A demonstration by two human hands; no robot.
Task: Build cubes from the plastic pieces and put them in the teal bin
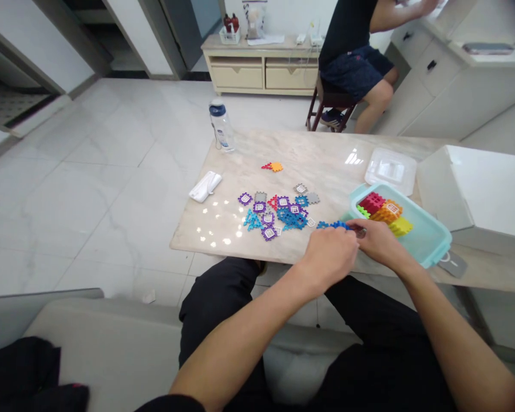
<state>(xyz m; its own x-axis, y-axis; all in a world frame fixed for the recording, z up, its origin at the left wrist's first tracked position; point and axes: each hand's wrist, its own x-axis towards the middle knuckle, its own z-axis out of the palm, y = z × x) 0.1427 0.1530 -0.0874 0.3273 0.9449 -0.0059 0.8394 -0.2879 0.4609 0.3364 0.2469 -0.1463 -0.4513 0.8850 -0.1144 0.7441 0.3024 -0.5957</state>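
Head view. Left hand (331, 252): fingers curled, grasping the near end of a row of joined blue tiles (333, 225) that lies on the bench (326, 157) just left of the tub. Right hand (380, 240): fingers closed on the same blue tiles from the right, knuckles touching the rim of the teal tub (431, 237). Tub contents: red, orange, yellow and green block cubes (384, 210), packed at its far left end. Loose tiles (278, 213), purple, blue, grey and red: scattered flat at the bench's middle, left of the hands. Orange and red pair (273, 166): farther back, apart. Clear lid (390, 170): behind the tub. Water bottle (221, 126): upright, far left corner. A second person (356, 57) sits beyond the bench.
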